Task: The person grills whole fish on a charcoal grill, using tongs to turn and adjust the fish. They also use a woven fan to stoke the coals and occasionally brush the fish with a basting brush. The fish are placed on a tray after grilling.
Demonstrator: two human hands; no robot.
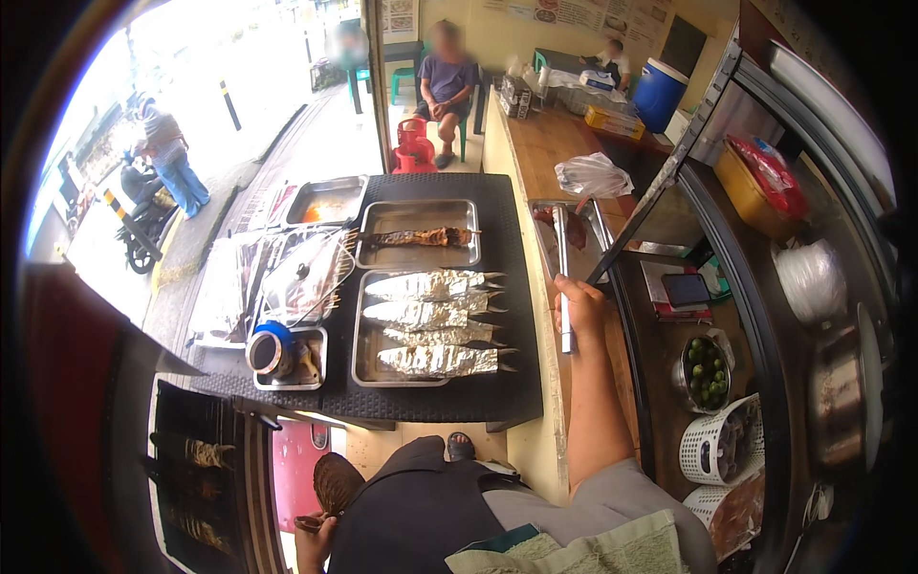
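Note:
My right hand (585,308) is closed around metal tongs (566,320), whose tips reach over a steel tray (601,241) of dark reddish meat (574,228) on the wooden counter. Low at the left, my left hand (314,547) grips the handle of a brown woven hand fan (337,490). On the black table (516,287), several foil-wrapped fish (430,314) with bare tails lie in a steel tray (368,373). Behind them, one browned grilled piece (416,237) rests in another tray (459,210).
Several dark pieces sit on a grill (196,488) at lower left. Skewers and plastic-covered trays (296,273) fill the table's left, near a blue jar (273,349) beside a brush. A shelf rack (708,210) with green citrus (708,373) stands close right. A person (448,86) sits beyond.

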